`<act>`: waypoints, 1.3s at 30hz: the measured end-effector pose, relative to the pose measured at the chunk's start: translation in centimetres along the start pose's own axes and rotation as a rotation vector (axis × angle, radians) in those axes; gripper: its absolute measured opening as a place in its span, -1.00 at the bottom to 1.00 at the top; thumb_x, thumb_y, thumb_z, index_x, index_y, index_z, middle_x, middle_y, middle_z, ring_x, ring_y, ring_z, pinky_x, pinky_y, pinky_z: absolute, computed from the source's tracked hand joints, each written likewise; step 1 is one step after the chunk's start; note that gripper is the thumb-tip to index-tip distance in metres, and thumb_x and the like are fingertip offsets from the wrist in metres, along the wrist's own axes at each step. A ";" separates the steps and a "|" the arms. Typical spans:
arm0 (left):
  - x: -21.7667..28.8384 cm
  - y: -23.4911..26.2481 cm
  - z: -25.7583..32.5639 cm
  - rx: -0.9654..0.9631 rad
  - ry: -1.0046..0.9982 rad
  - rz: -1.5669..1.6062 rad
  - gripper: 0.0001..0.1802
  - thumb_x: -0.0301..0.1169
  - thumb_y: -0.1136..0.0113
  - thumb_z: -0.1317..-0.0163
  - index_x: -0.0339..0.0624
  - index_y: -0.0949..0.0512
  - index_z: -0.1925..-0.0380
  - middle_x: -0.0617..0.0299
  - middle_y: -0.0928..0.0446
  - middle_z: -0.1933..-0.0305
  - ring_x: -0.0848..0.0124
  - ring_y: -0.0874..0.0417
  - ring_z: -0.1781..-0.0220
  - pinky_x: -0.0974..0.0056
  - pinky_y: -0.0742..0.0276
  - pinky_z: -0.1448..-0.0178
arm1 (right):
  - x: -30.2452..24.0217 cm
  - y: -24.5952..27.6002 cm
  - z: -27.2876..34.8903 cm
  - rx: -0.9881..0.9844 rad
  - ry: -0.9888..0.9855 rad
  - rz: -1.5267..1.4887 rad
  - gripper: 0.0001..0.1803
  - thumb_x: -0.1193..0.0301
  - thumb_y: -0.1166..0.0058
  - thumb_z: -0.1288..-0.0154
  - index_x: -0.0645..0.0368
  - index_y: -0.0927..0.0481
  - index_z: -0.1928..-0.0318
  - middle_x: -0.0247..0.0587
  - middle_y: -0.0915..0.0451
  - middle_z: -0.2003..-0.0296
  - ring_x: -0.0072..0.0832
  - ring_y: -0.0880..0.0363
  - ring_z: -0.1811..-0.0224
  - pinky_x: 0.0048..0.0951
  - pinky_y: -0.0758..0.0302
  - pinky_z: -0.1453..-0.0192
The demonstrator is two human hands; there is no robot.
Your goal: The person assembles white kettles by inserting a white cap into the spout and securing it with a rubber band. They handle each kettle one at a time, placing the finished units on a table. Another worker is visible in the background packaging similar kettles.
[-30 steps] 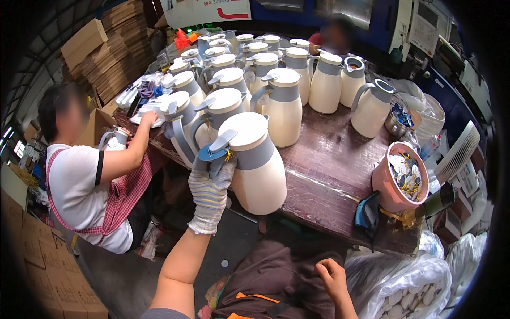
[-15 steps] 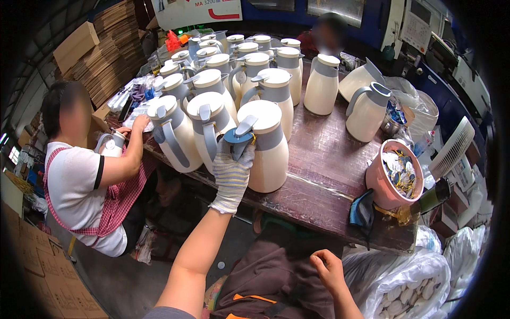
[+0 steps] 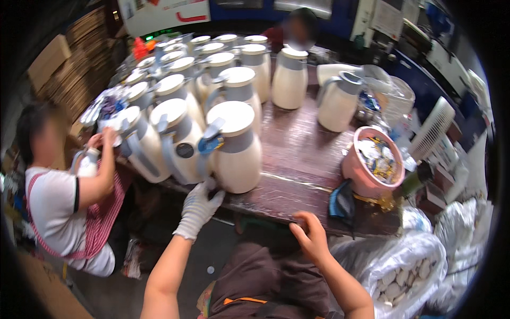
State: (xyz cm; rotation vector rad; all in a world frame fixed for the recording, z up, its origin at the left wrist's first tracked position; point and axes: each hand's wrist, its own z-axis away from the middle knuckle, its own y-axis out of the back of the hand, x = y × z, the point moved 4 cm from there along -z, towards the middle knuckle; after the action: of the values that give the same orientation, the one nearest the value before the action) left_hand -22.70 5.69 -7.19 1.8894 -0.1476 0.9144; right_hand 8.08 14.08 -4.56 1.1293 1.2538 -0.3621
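My left hand [image 3: 198, 209], in a white knitted glove, is at the table's near edge with thumb and fingers apart. Its fingertips are close to the lower body of the nearest cream-and-grey jug [image 3: 237, 164]; whether they touch it, I cannot tell. A blue tag [image 3: 211, 144] hangs at that jug's handle, under the grey thumb lever. My bare right hand [image 3: 310, 237] is held by the table's front edge, fingers loosely bent, thumb apart, nothing in it. Left of the nearest jug stands another jug [image 3: 178, 146] with a dark round sticker.
Several more jugs [image 3: 219, 66] crowd the dark table [image 3: 289, 183]. A lidless jug [image 3: 340, 103] stands to the right, near a pink bucket [image 3: 348, 159] of small parts. Below is a plastic-lined bag [image 3: 425, 239] of white pieces. One co-worker [image 3: 58, 212] sits left; another person [image 3: 297, 32] is behind the table.
My left hand has let go of the blue tag and dropped below the nearest jug's handle. My right hand has risen toward the table edge. The view has swung right.
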 end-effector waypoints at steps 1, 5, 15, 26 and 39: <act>-0.4 -0.5 0.2 0.003 -0.039 -0.013 -0.60 -0.15 -0.24 -0.14 -0.22 -0.51 0.16 -0.08 -0.59 0.26 -0.07 -0.59 0.17 0.00 -0.49 0.09 | -1.1 0.4 -1.3 0.026 0.083 -0.011 -0.71 0.41 -0.18 -0.25 0.21 -0.51 0.04 -0.18 -0.49 0.21 -0.47 -0.50 0.33 -0.50 -0.46 0.20; 1.8 -1.6 1.2 -0.132 -0.111 -0.192 -0.64 -0.14 -0.16 -0.20 -0.15 -0.60 0.15 -0.03 -0.63 0.32 -0.01 -0.63 0.23 0.00 -0.52 0.12 | -2.9 3.2 -5.2 0.116 0.205 0.011 -0.71 0.42 -0.16 -0.26 0.21 -0.50 0.03 -0.18 -0.50 0.18 -0.44 -0.53 0.30 -0.47 -0.47 0.20; 6.4 -9.7 -2.4 -0.348 -0.062 -0.143 -0.34 -0.06 -0.08 -0.21 0.01 -0.28 -0.30 0.03 -0.60 0.41 0.02 -0.62 0.42 -0.03 -0.53 0.26 | -0.9 9.3 -18.2 0.261 0.273 0.403 -0.57 0.43 -0.17 -0.21 0.21 -0.43 -0.09 -0.06 -0.45 -0.07 -0.34 -0.59 0.20 -0.35 -0.50 0.05; 4.9 -10.8 -3.0 0.083 -0.092 -0.061 -0.50 -0.37 -0.18 -0.15 -0.18 -0.47 -0.14 0.20 -0.54 0.58 0.18 -0.59 0.58 0.12 -0.54 0.39 | 0.5 20.3 -35.8 0.387 0.035 1.076 -0.21 0.19 -0.19 -0.14 0.10 -0.20 -0.35 -0.05 -0.25 -0.34 -0.09 -0.46 -0.19 -0.17 -0.48 -0.18; 3.9 -10.5 -2.9 0.108 -0.158 0.117 -0.77 -0.30 -0.09 -0.24 -0.08 -0.60 0.17 0.06 -0.65 0.30 0.16 -0.68 0.33 0.15 -0.59 0.14 | -5.3 13.0 -17.5 0.248 0.302 0.831 -0.62 0.24 -0.35 0.01 0.11 -0.57 0.20 -0.09 -0.50 0.16 -0.05 -0.61 0.25 -0.13 -0.57 0.24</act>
State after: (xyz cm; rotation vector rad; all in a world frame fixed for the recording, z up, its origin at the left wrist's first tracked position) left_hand -16.55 14.40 -11.70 2.0709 -0.3121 0.8652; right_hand 6.28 32.55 8.04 1.8518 0.8954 0.2999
